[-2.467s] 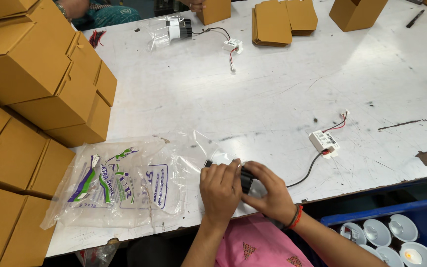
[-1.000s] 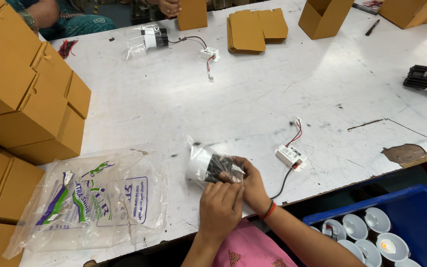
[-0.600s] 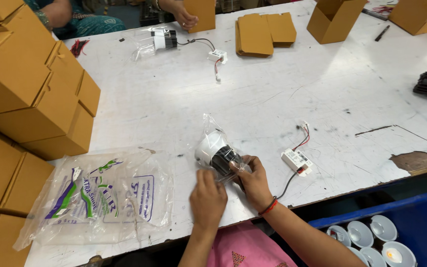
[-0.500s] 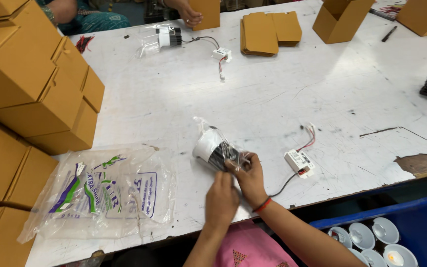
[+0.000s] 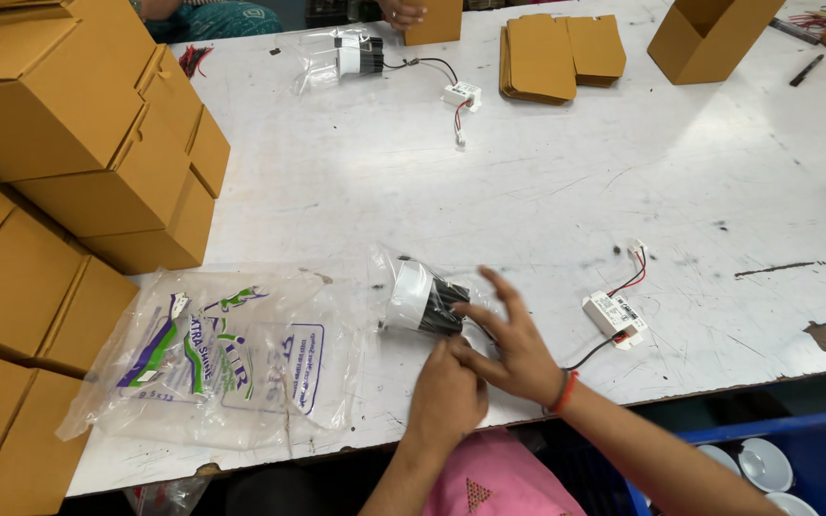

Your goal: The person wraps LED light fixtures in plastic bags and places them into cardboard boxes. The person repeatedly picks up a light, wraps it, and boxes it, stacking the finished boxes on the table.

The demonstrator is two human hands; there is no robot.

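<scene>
Lamp: a small spotlight [image 5: 421, 298] with a white front and a black ribbed body lay on its side inside a thin clear plastic sleeve, on the white table [image 5: 547, 191] near its front edge.
Right hand: the right hand [image 5: 507, 344] rested just beside the black end of the lamp, fingers spread and open, the fingertips touching the sleeve; a red band circled the wrist.
Left hand: the left hand [image 5: 445, 397] lay just below the lamp with fingers curled under; whether it pinched the sleeve could not be told.
Driver: a small white driver box [image 5: 611, 315] lay to the right, joined to the lamp by a black wire, with red leads at its far end.
Bag: a large printed plastic bag [image 5: 222, 358] lay flat to the left of the lamp.
Cartons: brown cardboard boxes [image 5: 78, 124] were stacked along the left side.
Far side: a second bagged lamp [image 5: 341, 57] and a pile of flat cartons [image 5: 552, 53] lay well apart.
</scene>
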